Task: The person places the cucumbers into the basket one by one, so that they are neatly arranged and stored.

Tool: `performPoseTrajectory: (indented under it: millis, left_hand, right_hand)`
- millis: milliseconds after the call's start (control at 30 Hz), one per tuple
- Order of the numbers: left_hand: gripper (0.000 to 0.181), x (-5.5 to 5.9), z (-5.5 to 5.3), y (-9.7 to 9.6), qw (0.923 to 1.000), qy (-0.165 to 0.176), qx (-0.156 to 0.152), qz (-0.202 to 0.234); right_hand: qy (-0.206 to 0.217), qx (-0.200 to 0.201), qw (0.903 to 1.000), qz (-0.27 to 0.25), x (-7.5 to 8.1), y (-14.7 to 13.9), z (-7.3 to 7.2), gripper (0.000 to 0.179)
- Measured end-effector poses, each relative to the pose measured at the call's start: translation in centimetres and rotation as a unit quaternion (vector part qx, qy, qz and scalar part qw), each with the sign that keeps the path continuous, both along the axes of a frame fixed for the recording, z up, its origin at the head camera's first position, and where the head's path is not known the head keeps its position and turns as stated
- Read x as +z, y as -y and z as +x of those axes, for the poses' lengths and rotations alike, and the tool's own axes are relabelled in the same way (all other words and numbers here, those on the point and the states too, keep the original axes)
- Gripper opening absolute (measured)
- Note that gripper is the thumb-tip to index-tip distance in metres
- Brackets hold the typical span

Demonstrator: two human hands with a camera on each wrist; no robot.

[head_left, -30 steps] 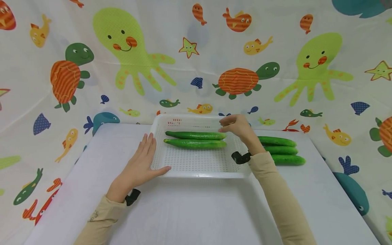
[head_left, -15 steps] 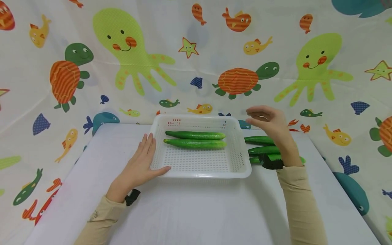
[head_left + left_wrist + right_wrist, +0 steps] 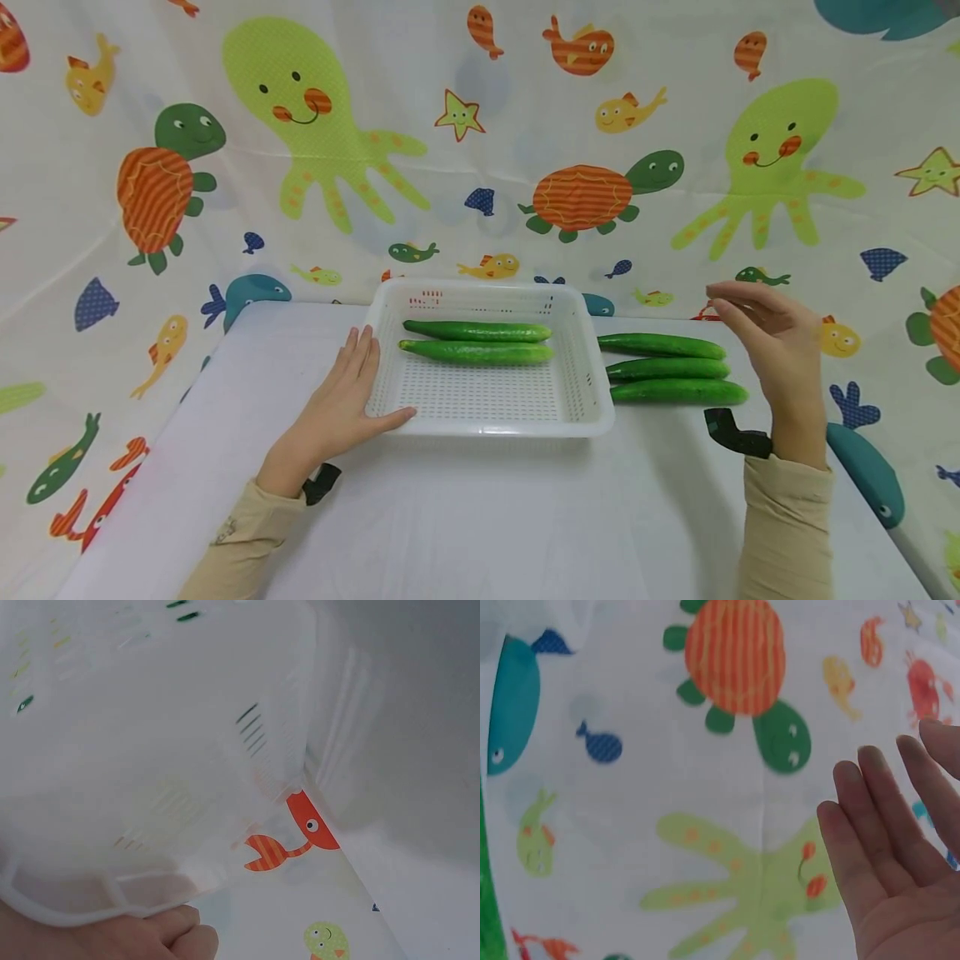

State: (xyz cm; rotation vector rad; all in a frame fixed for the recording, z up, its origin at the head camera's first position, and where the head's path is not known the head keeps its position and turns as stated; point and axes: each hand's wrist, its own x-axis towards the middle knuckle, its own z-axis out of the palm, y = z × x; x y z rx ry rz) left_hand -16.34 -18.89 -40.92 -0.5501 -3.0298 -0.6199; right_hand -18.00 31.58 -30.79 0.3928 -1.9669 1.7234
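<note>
A white perforated plastic basket (image 3: 487,428) stands on the table, with two cucumbers (image 3: 476,353) lying side by side across its back half. My left hand (image 3: 330,408) rests on the basket's left rim, its fingers straight and the thumb along the front corner. In the left wrist view the basket's wall (image 3: 150,750) fills much of the picture, with the knuckles below it. To the right of the basket lie three more cucumbers (image 3: 678,392). My right hand (image 3: 780,350) is raised beyond their right ends, holding nothing; the right wrist view shows its fingers (image 3: 877,825) extended.
The table (image 3: 480,517) has a white cover. Behind it hangs a white cloth (image 3: 517,92) printed with sea animals, which also shows past both sides of the table. A black wrist camera (image 3: 738,433) sits on the right wrist, another (image 3: 322,483) on the left.
My right hand has moved from above the basket's right side, over the loose cucumbers, to the right of them. The left hand and the basket have stayed in place.
</note>
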Motion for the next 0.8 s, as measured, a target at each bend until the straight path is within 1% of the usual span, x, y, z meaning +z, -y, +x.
performPoseTrajectory:
  millis: [100,133,233,300,400,500,567,633,667,733,800]
  left_hand:
    - [0.120,0.0,0.0,0.0,1.0000,-0.002,-0.001,-0.002]
    - [0.120,0.0,0.0,0.0,1.0000,-0.003,-0.001,-0.002]
    - [0.121,0.0,0.0,0.0,1.0000,-0.003,0.000,-0.001]
    - [0.121,-0.1,0.0,0.0,1.0000,-0.005,0.000,0.000]
    - [0.120,-0.2,0.0,0.1,1.0000,-0.009,0.001,0.002]
    - [0.119,-0.2,0.1,0.1,0.9999,-0.011,0.002,0.003]
    - [0.119,-0.2,0.1,0.1,0.9999,-0.011,0.003,0.005]
    - [0.119,-0.2,0.1,0.1,0.9999,-0.008,0.003,0.005]
    - [0.119,-0.2,0.1,0.1,1.0000,-0.007,0.003,0.006]
    - [0.119,-0.1,0.0,0.1,1.0000,-0.006,0.001,0.006]
    - [0.119,-0.1,0.0,0.1,1.0000,-0.004,0.000,0.005]
  right_hand:
    - [0.018,-0.036,0.9984,-0.040,-0.9,-1.6,0.5,0.029]
    - [0.026,-0.055,0.9968,-0.051,-1.3,-2.1,0.7,0.030]
    - [0.059,-0.112,0.9884,-0.084,-2.8,-3.6,0.9,0.030]
    - [0.082,-0.138,0.9810,-0.109,-4.0,-4.5,0.9,0.030]
    - [0.115,-0.147,0.9729,-0.136,-5.8,-5.9,0.5,0.032]
    - [0.145,-0.143,0.9681,-0.146,-7.7,-6.9,-0.1,0.034]
    - [0.166,-0.139,0.9666,-0.137,-9.0,-7.5,-0.5,0.035]
    - [0.195,-0.142,0.9644,-0.108,-10.3,-8.1,-0.8,0.035]
    - [0.209,-0.146,0.9630,-0.085,-11.0,-8.5,-0.8,0.035]
    - [0.244,-0.149,0.9571,-0.046,-12.2,-9.3,-0.8,0.038]
    - [0.269,-0.158,0.9500,-0.009,-13.2,-9.9,-0.8,0.040]
